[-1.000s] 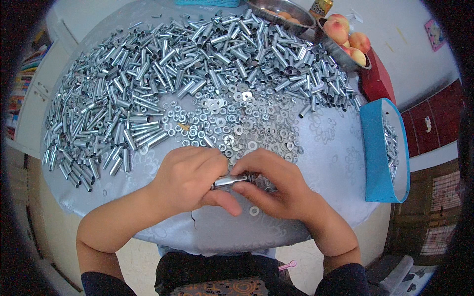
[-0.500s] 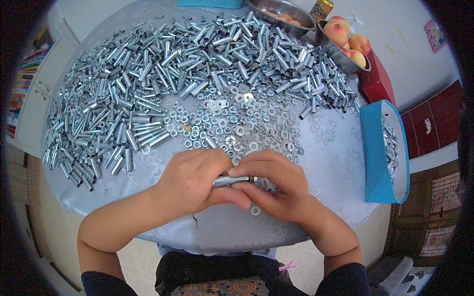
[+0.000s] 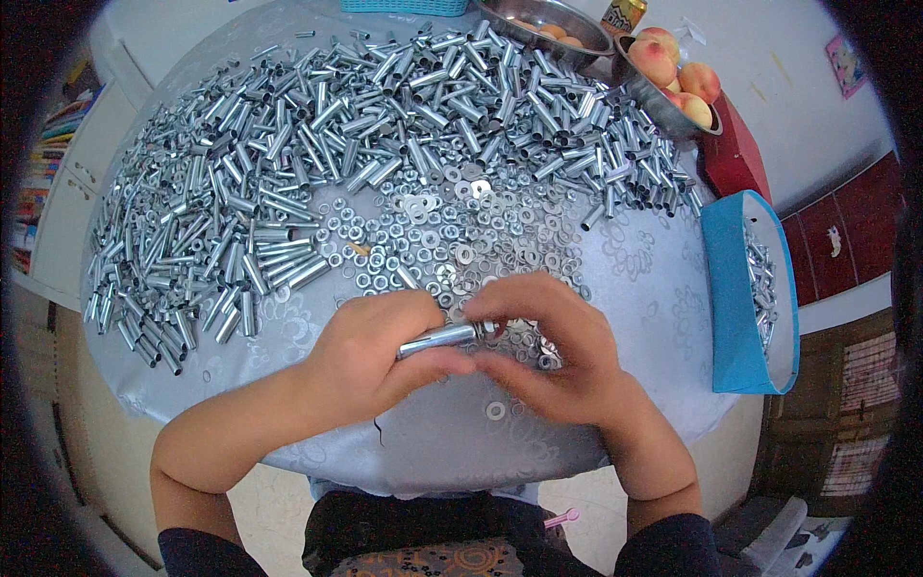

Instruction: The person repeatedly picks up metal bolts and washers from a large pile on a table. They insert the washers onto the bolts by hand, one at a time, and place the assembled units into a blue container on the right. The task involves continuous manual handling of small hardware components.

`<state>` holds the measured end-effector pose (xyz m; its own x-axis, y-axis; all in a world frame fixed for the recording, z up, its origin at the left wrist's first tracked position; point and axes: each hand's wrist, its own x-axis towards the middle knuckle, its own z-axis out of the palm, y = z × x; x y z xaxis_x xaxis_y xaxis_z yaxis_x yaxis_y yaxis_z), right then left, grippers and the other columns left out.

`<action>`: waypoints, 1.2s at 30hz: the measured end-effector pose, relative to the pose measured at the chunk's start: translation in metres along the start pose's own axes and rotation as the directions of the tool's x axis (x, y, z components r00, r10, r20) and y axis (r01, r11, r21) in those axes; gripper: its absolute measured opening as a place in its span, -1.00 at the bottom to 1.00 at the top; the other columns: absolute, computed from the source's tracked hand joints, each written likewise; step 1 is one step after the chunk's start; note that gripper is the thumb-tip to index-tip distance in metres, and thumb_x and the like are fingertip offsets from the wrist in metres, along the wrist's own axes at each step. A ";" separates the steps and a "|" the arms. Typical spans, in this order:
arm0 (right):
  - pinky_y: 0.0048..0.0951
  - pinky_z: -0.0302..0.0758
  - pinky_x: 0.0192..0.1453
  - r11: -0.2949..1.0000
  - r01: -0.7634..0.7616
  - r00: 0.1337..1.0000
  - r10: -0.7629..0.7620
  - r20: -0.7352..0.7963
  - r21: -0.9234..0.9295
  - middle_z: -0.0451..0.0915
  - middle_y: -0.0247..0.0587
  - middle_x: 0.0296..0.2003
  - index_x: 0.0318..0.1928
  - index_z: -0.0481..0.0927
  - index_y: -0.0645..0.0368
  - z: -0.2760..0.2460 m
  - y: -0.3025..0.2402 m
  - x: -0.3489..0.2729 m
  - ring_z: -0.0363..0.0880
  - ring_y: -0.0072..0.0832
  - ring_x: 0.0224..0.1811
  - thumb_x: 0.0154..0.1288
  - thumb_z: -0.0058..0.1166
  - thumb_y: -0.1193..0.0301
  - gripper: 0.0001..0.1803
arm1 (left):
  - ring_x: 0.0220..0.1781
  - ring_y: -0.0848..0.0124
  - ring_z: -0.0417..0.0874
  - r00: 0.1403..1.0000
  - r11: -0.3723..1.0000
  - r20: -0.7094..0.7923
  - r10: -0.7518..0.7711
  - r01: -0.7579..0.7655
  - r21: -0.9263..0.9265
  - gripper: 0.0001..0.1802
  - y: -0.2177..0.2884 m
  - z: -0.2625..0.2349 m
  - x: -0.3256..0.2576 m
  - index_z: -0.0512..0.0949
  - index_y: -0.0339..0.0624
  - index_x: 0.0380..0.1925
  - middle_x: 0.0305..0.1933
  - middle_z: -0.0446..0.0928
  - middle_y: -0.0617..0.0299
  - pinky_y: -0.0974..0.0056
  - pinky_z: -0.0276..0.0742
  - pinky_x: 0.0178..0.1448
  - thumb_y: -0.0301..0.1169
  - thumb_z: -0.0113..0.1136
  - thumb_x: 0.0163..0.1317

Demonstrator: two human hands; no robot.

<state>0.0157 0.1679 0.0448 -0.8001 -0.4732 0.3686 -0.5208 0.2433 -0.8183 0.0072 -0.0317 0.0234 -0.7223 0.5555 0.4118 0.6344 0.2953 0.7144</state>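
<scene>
Hardly shifted, both hands (image 3: 481, 351) pinch metal sleeve (image 3: 437, 338) over washers (image 3: 461, 240)

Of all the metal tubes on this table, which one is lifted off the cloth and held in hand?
The metal tube lying crosswise between both hands: the left hand wraps it, the right hand works at its end. All others lie loose in the pile.

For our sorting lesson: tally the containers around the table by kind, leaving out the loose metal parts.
Blue open box holding metal sleeves: 1
Metal bowls of fruit: 2
Teal basket at the far edge: 1
Total: 4
</scene>
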 end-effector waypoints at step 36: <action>-0.24 0.37 -0.42 0.969 0.084 0.967 -0.023 0.252 -0.234 0.47 -0.01 -0.52 -0.37 0.49 0.19 -0.009 0.006 0.000 0.48 -0.12 -0.46 0.23 -0.06 0.24 -0.75 | -0.48 0.09 0.46 0.955 0.938 0.265 -0.131 0.206 -0.279 -0.71 -0.002 0.002 -0.001 0.44 -0.22 -0.47 -0.52 0.40 0.07 0.17 0.35 -0.42 -0.20 0.17 0.12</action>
<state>0.0100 0.1769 0.0442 -0.6874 -0.6766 0.2639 -0.6411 0.3946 -0.6582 0.0070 -0.0311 0.0200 -0.7004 0.6978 0.1502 0.3694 0.1743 0.9128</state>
